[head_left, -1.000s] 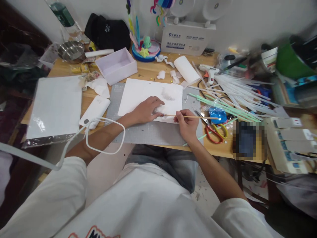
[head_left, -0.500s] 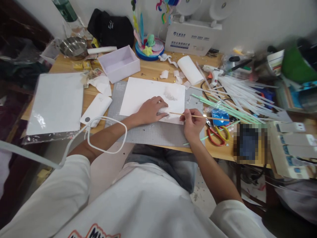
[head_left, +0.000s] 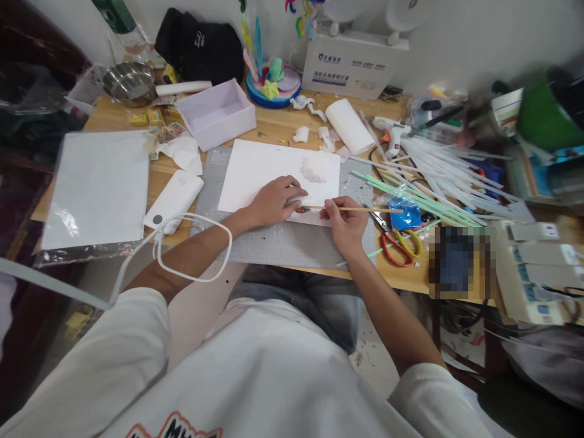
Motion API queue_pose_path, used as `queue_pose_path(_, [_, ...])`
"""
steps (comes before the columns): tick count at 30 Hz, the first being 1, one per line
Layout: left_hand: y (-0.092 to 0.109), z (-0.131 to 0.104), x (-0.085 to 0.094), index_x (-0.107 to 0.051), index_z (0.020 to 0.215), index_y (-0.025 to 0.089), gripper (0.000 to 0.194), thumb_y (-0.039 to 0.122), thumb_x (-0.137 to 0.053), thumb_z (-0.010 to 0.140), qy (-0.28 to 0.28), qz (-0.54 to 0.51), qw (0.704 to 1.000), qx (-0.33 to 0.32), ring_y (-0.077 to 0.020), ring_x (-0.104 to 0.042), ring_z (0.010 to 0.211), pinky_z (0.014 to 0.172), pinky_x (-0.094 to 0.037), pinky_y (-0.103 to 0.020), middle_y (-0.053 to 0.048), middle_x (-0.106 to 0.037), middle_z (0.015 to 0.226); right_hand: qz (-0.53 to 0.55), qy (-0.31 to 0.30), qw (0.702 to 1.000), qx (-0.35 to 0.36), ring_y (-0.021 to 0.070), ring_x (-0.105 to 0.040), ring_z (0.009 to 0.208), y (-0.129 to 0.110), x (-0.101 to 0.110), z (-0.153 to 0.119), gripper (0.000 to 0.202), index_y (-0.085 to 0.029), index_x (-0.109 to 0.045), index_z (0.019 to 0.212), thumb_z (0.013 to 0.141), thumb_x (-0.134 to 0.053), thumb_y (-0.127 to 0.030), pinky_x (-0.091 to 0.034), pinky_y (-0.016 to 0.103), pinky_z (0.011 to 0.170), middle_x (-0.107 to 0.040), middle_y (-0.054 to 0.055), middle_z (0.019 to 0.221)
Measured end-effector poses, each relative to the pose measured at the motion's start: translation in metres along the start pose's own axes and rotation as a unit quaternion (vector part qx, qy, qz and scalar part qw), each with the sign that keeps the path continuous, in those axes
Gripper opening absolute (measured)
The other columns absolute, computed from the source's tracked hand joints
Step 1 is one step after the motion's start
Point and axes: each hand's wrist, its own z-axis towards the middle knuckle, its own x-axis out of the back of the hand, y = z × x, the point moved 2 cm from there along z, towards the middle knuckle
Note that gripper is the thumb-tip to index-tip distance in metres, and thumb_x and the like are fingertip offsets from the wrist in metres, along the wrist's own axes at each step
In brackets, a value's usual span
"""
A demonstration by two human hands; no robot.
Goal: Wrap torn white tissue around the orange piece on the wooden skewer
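A thin wooden stick (head_left: 365,210) is pinched in my right hand (head_left: 345,224), pointing left over the white sheet (head_left: 255,164). Its left tip meets a small dark and orange object (head_left: 302,210) at the fingertips of my left hand (head_left: 277,201). That hand rests on the sheet with thumb and fingers curled around something small, mostly hidden. A patch of greyish powder or fluff (head_left: 312,170) lies on the sheet above my hands. Under the sheet is a grey cutting mat (head_left: 274,243).
Scissors (head_left: 398,249), green and white strips (head_left: 438,176) and a glue gun (head_left: 392,135) lie to the right. A white power bank (head_left: 176,201) with a looping cable is at left. Behind stand a lilac box (head_left: 219,118) and a paper roll (head_left: 349,126).
My right hand has moved slightly left, bringing the stick's tip to my left fingertips. The small dark and orange object there is now visible. The whole view has shifted a little.
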Motion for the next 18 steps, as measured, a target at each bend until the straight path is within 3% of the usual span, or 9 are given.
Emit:
queue_pose_path(7, [0.002, 0.0, -0.003, -0.074, 0.12, 0.016, 0.038, 0.04, -0.07, 0.091, 0.01, 0.023, 1.0, 0.01, -0.0283, -0.062, 0.114, 0.102, -0.051, -0.043, -0.014, -0.066, 0.12, -0.012, 0.018, 1.0, -0.003, 0.0101, -0.061, 0.05, -0.001, -0.002, 0.006, 0.04, -0.022, -0.065, 0.07, 0.08, -0.074, -0.059, -0.051, 0.024, 0.055, -0.068, -0.004, 0.056])
queue_pose_path(13, [-0.003, 0.004, -0.004, -0.076, 0.115, 0.019, 0.029, 0.037, -0.069, 0.093, 0.011, -0.007, 0.999, 0.036, -0.0245, -0.064, 0.11, 0.099, -0.051, -0.039, -0.011, -0.067, 0.12, -0.027, 0.055, 0.998, 0.018, 0.0091, -0.056, 0.047, -0.002, 0.005, -0.001, 0.042, -0.022, -0.061, 0.067, 0.086, -0.067, -0.059, -0.046, 0.024, 0.051, -0.063, -0.005, 0.053])
queue_pose_path(18, [-0.003, 0.004, -0.004, -0.077, 0.114, 0.02, 0.027, 0.035, -0.07, 0.092, 0.013, -0.025, 0.999, 0.046, -0.0235, -0.065, 0.111, 0.099, -0.051, -0.038, -0.01, -0.068, 0.119, -0.044, 0.025, 0.998, 0.025, 0.0091, -0.057, 0.049, -0.001, 0.004, -0.005, 0.04, -0.021, -0.061, 0.067, 0.087, -0.067, -0.056, -0.045, 0.024, 0.052, -0.064, -0.004, 0.055])
